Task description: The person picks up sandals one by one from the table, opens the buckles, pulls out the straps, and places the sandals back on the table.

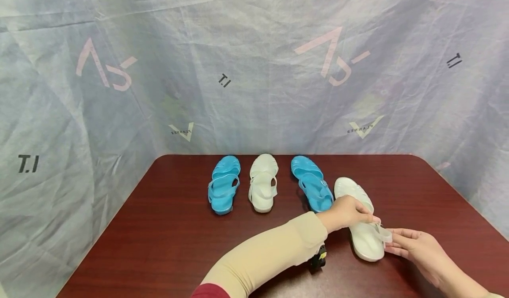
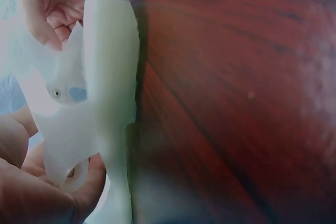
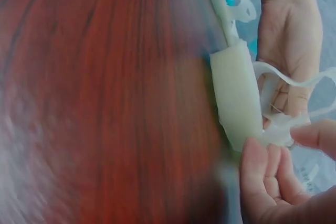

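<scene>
A white sandal (image 1: 367, 245) lies tilted at the right of the table, toe away from the camera. My left hand (image 1: 347, 212) reaches across it and pinches its strap near the buckle side. From the right, my right hand (image 1: 421, 247) holds the strap's other part beside the heel, thumb and fingers around it. In the left wrist view the white sandal (image 2: 111, 61) stands close to the lens with both hands at its straps. The right wrist view shows the sole edge of the sandal (image 3: 236, 93), with my right hand (image 3: 289, 182) at the strap.
Left of the held sandal, a blue sandal (image 1: 314, 190) lies close by. Farther left are a white sandal (image 1: 263, 192) and another blue sandal (image 1: 223, 192). The dark red table (image 1: 159, 245) ends at a printed grey cloth (image 1: 254, 68) hanging behind.
</scene>
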Demonstrator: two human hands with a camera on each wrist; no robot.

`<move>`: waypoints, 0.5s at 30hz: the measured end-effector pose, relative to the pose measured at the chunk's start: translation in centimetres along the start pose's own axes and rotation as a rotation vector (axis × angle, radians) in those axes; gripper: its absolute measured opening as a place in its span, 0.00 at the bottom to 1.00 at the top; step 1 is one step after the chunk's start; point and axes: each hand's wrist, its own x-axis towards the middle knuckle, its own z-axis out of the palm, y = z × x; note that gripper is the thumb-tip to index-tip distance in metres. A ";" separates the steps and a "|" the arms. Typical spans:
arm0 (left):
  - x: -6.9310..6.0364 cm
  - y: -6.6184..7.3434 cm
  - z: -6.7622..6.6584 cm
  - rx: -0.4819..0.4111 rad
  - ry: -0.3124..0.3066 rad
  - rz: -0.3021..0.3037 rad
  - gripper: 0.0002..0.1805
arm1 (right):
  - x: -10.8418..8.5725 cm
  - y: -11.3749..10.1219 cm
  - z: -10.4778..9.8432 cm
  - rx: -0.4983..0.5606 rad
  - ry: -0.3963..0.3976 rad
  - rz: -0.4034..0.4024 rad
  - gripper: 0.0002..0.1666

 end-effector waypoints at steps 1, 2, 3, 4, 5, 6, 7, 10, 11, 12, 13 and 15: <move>0.0 -0.1 -0.1 0.000 -0.009 0.005 0.10 | 0.0 0.0 0.2 -0.012 0.029 0.006 0.10; 0.1 -0.2 -0.1 0.001 -0.020 0.011 0.10 | 0.0 0.0 0.4 -0.017 0.055 0.016 0.09; 0.2 -0.3 -0.1 -0.005 -0.031 0.015 0.10 | 0.1 0.0 0.6 -0.024 0.081 0.020 0.08; 0.3 -0.5 -0.1 -0.020 -0.040 0.014 0.09 | 0.1 0.0 0.8 -0.023 0.100 0.020 0.07; 0.3 -0.5 -0.1 -0.039 -0.048 0.008 0.09 | 0.2 -0.1 0.9 -0.020 0.117 0.021 0.07; 0.4 -0.6 -0.1 -0.058 -0.053 -0.001 0.09 | 0.2 -0.1 1.0 -0.018 0.128 0.019 0.07; 0.4 -0.6 -0.1 -0.085 -0.055 -0.012 0.09 | 0.3 -0.2 1.1 -0.015 0.134 0.017 0.07; 0.4 -0.6 -0.2 -0.168 -0.060 -0.044 0.09 | 0.5 -0.4 1.2 0.005 0.149 0.010 0.07; 0.4 -0.5 -0.2 -0.185 -0.060 -0.049 0.09 | 0.5 -0.5 1.2 0.003 0.150 0.009 0.07; 0.4 -0.5 -0.3 -0.196 -0.061 -0.051 0.09 | 0.6 -0.5 1.1 0.002 0.149 0.006 0.07; 0.4 -0.5 -0.3 -0.207 -0.064 -0.050 0.09 | 0.6 -0.6 1.1 0.006 0.148 0.006 0.07; 0.5 -0.5 -0.4 -0.206 -0.068 -0.044 0.08 | 0.7 -0.6 1.1 0.004 0.148 0.004 0.07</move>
